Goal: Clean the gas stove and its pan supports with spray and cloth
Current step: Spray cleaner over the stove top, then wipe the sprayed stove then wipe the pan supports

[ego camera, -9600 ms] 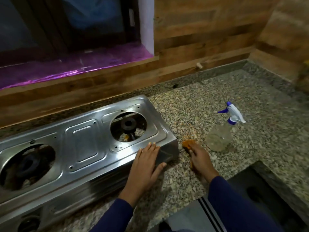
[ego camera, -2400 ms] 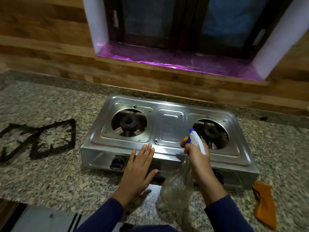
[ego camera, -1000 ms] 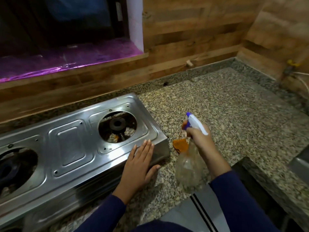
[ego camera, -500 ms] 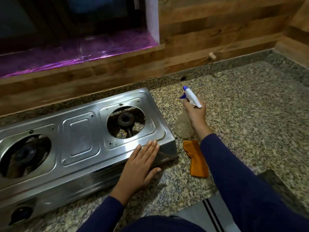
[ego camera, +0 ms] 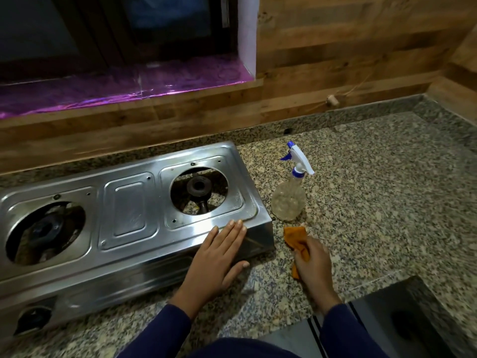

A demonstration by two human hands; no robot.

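Rests left hand (ego camera: 219, 257) flat, fingers straight, on near right corner of gas stove (ego camera: 129, 202). Grips orange cloth (ego camera: 295, 237) in curled right hand (ego camera: 312, 262) on granite counter (ego camera: 374, 202), just right of stove, nearer than upright spray bottle (ego camera: 289, 200).

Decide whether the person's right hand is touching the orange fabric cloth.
Touching. The head view shows the right hand gripping the orange fabric cloth, fingers curled round it.

Speckled granite counter (ego camera: 374, 202); wood-panelled wall (ego camera: 335, 47) behind; purple-foiled window sill (ego camera: 103, 89); dark window (ego camera: 38, 29) above
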